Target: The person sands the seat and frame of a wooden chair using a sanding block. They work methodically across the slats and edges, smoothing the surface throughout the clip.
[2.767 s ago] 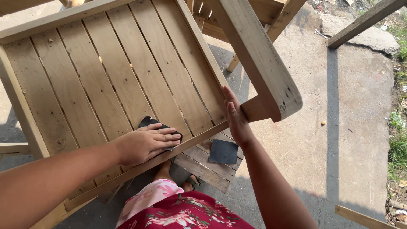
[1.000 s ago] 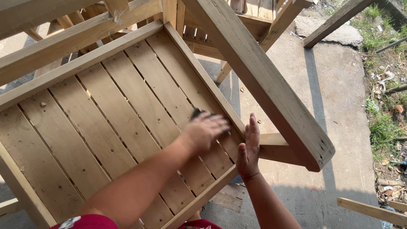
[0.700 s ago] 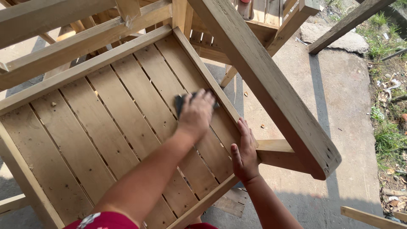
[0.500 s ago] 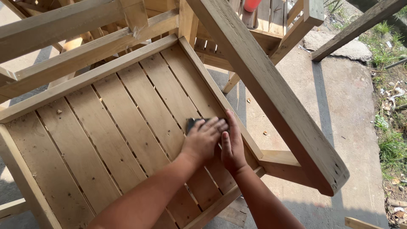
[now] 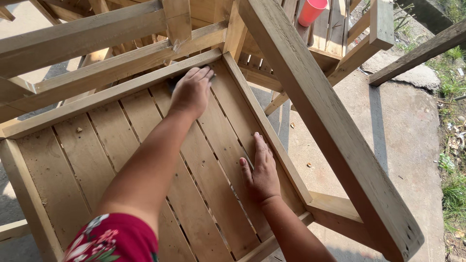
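Two hands on slatted wooden panel [image 5: 145, 160]: left hand [image 5: 191, 90] pressed over dark sanding pad [image 5: 174, 83] at far corner, right hand [image 5: 262, 170] flat, fingers spread, near right rail. Thick wooden beam [image 5: 330, 121] slanted just beside. Pad mostly hidden; red cup [image 5: 311, 10] cut off.

A slatted wooden panel [image 5: 145, 160] of pale planks inside a raised frame carries everything. A dark sanding pad [image 5: 175, 81] lies on it at 12 o'clock under the left hand [image 5: 191, 92]; the right hand [image 5: 262, 172] rests flat at 4 o'clock beside the frame edge. Concrete floor [image 5: 403, 131] lies beneath, at 3 o'clock.
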`<control>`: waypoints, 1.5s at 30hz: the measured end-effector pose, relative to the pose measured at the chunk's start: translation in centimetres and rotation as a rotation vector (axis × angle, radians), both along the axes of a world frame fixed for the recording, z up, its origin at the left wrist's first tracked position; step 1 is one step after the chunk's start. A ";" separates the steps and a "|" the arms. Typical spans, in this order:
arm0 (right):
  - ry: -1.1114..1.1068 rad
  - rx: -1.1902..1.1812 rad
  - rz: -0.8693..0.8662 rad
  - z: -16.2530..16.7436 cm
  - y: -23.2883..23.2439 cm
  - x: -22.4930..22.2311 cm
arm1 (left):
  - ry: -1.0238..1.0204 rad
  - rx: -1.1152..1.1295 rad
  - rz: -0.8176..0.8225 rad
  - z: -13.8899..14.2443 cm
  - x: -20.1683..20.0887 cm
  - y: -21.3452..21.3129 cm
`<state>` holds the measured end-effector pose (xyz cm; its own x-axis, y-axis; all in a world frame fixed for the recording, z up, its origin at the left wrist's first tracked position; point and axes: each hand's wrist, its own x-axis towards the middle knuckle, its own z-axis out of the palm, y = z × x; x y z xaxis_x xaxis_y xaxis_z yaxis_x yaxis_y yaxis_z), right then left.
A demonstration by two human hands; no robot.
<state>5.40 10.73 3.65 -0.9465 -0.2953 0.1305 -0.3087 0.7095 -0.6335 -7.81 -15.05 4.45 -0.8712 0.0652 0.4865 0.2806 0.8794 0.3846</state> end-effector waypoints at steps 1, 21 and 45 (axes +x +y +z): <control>0.009 0.013 0.005 0.1 -0.2 0.0 | -0.028 -0.023 0.046 0.2 1.7 -1.5; -0.020 0.502 -0.049 0.5 -4.2 -0.7 | -0.127 -0.013 0.093 -1.8 8.6 -8.5; 0.012 0.522 -0.070 0.7 -5.0 -0.8 | -0.037 0.112 -0.094 -3.7 -1.1 -2.2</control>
